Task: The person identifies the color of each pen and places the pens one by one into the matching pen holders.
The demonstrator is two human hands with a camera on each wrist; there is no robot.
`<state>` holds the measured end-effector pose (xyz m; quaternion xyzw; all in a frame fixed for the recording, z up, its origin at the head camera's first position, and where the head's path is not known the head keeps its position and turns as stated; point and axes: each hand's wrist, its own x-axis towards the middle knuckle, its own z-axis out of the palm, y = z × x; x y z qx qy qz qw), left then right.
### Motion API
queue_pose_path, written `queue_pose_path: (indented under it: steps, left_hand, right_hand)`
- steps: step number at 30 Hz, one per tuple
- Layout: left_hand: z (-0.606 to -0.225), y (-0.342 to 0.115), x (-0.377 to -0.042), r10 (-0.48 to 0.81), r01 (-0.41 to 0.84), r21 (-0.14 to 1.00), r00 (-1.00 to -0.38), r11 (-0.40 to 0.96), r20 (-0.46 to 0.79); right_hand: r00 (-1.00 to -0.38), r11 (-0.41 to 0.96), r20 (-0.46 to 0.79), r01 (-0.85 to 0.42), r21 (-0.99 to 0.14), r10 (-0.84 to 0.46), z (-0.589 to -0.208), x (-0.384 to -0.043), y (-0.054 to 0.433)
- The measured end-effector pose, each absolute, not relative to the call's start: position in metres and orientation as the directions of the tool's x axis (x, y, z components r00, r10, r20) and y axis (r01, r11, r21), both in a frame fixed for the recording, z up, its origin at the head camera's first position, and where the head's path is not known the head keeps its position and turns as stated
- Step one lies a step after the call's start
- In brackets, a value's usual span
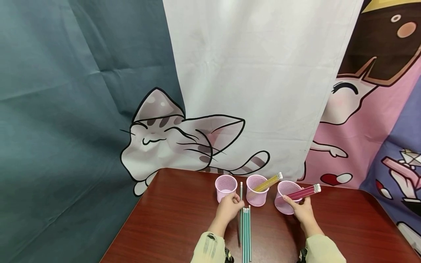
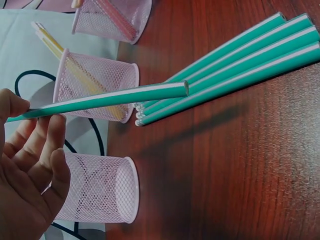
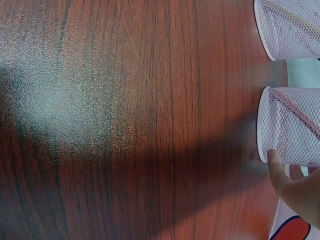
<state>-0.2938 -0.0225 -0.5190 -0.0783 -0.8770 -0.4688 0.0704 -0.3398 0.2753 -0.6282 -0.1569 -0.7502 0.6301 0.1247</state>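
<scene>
My left hand (image 1: 229,207) pinches one green pencil (image 2: 125,96) between thumb and fingers, raised off the table beside the left pink mesh pencil cup (image 1: 226,187). That cup has no pencils in it. Below the hand, several green pencils (image 1: 246,233) lie side by side on the table. My right hand (image 1: 304,212) holds the right pink mesh pencil cup (image 1: 283,206) by its side, thumb toward the front. Red pencils (image 1: 304,191) lean out of this cup to the right. Part of the right hand's fingers is hidden behind the cup.
Between the two outer cups stands a middle pink mesh cup (image 1: 255,199) with yellow pencils (image 1: 269,182) leaning right. The brown wooden table (image 1: 171,219) ends just behind the cups, where a printed cloth (image 1: 263,73) hangs.
</scene>
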Motion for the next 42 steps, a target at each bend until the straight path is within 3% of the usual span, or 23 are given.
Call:
queue_pose_path:
  steps: [10,22,42]
  left_hand:
    - [-0.505,-0.022,-0.296,0.038,0.233,0.86,-0.969,0.455,0.243]
    - [-0.492,-0.024,-0.301,0.044,0.254,0.869,-0.964,0.425,0.26]
    - [-0.472,-0.028,-0.31,0.021,0.292,0.87,-0.951,0.396,0.31]
  right_hand:
    - [-0.924,0.141,-0.008,0.067,-0.988,0.381,-0.627,-0.339,0.276]
    - [-0.931,0.103,-0.033,0.076,-0.992,0.364,-0.614,-0.334,0.275]
    - [-0.917,0.126,-0.021,0.078,-0.989,0.399,-0.63,-0.341,0.273]
